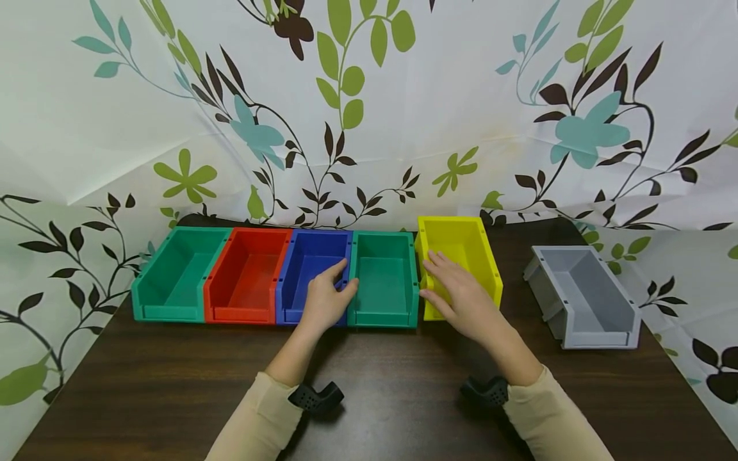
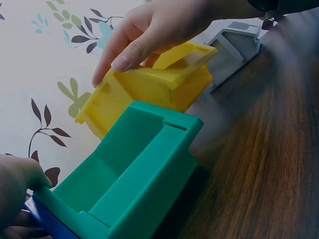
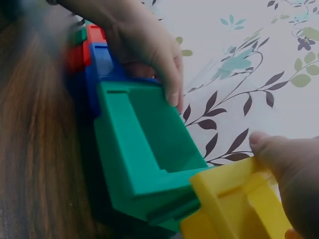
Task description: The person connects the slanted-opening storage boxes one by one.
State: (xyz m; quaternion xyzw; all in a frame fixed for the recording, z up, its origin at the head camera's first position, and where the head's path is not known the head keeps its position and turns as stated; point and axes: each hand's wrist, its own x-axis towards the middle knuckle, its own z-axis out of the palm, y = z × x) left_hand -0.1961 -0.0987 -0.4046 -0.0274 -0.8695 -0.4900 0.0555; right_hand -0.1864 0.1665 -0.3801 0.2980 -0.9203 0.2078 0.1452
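Four bins stand side by side: a green bin, a red bin, a blue bin and a second green bin. A yellow bin is at the right of the second green one, with a narrow gap between them in the head view. My left hand grips the adjoining blue and green rims; some fingers are hidden behind the blue rim in the left wrist view. My right hand holds the yellow bin by its left wall, thumb at the rim.
A grey bin stands apart at the right, turned at an angle. All the bins are on a dark wooden table. Behind them hangs a white cloth with a leaf pattern, close to the table's back edge.
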